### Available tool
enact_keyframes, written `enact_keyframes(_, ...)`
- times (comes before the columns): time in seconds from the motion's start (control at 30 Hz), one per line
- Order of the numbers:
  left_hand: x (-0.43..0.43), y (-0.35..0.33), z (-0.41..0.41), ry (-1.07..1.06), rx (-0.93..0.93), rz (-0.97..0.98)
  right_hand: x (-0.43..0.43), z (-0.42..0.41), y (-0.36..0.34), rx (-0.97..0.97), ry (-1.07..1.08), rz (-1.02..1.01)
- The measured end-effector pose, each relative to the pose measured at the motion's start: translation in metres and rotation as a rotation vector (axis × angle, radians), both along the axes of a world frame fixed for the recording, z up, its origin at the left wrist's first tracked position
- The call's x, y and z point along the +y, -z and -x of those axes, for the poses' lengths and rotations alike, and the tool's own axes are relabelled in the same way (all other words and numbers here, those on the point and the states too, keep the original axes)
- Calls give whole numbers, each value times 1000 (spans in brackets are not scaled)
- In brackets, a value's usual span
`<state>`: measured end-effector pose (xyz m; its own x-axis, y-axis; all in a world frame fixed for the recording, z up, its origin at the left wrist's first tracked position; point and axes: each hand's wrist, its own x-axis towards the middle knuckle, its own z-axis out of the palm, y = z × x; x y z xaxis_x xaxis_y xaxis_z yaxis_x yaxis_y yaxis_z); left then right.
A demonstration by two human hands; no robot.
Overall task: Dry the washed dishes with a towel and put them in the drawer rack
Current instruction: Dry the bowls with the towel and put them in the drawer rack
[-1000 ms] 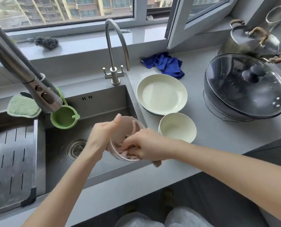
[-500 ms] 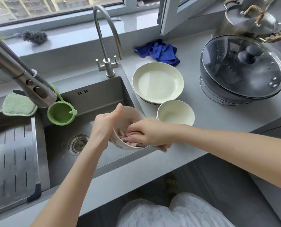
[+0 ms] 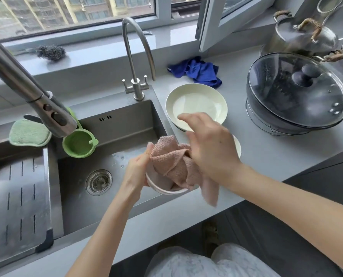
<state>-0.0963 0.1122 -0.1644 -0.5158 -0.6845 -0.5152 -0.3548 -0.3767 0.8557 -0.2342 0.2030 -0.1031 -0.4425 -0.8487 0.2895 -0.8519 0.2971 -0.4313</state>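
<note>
Over the sink's near right corner, the left hand grips a bowl, its raised thumb pinning a towel stuffed inside. The right hand hovers palm-down above, fingers spread and blurred. Whether it holds the towel is unclear.

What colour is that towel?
Dusty pink; the towel, bunched in the bowl, shows best in the head view.
</note>
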Motion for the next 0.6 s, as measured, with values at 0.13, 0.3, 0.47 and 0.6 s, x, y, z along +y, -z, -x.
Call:
enact_keyframes(0.13, -4, -3, 1, 48, 87, -36, 20, 0, 19, -49, -536, 18)
enact_keyframes(0.3, -2, -11, 6, 173, 106, 89, 17, 19, 49, 214, -889, -493)
enact_keyframes(0.47, -3, -12, 10, 28, 49, 122, 15, 2, 19, 182, -694, -639)
enact_keyframes(0.6, 7, -9, 12, -69, 86, 88, 26, -17, 10, -633, -517, -627)
